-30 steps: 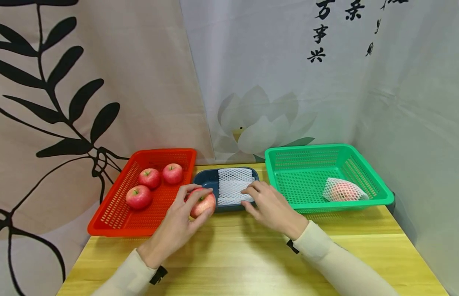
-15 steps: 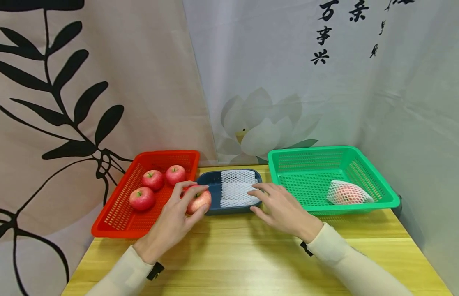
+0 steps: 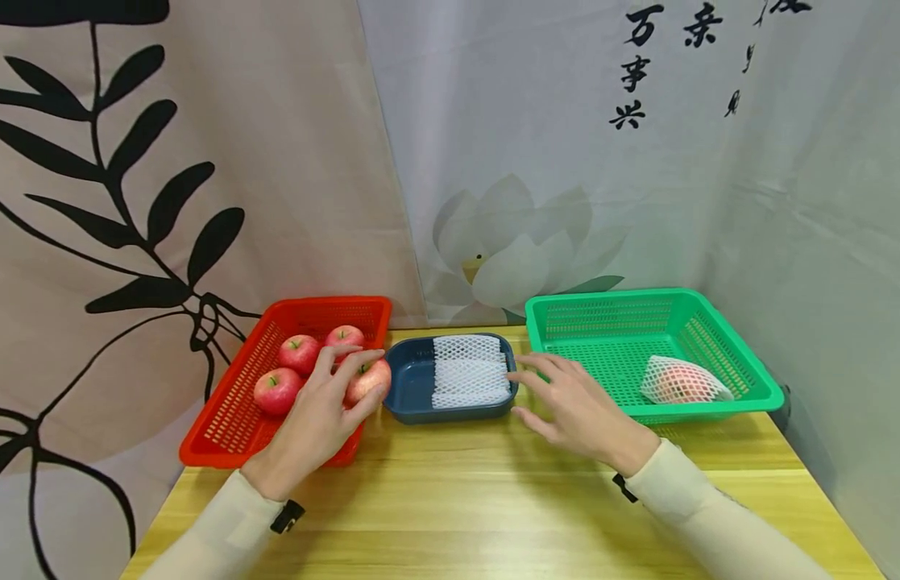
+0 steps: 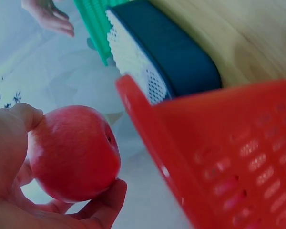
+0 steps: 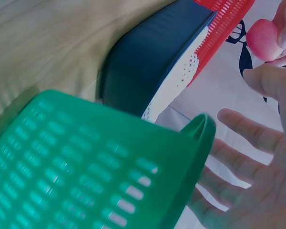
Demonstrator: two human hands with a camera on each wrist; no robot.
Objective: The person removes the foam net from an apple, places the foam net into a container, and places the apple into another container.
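My left hand (image 3: 315,419) grips a red apple (image 3: 368,382) over the right side of the red basket (image 3: 217,419). In the left wrist view, thumb and fingers curl round that apple (image 4: 76,152) beside the basket's rim. Three more apples (image 3: 279,391) sit in the red basket. My right hand (image 3: 576,403) holds nothing, its fingers spread between the dark blue tray (image 3: 409,387) and the green basket (image 3: 566,304). White foam netting (image 3: 470,372) lies in the right part of the tray.
In the green basket's right side lies an apple in white foam netting (image 3: 685,381). All three containers stand along the back of the wooden table (image 3: 450,507). A printed cloth (image 3: 493,121) hangs behind them.
My left hand has carried the apple left, from the tray's left end to over the red basket. My right hand has drawn away from the netting, to the right.
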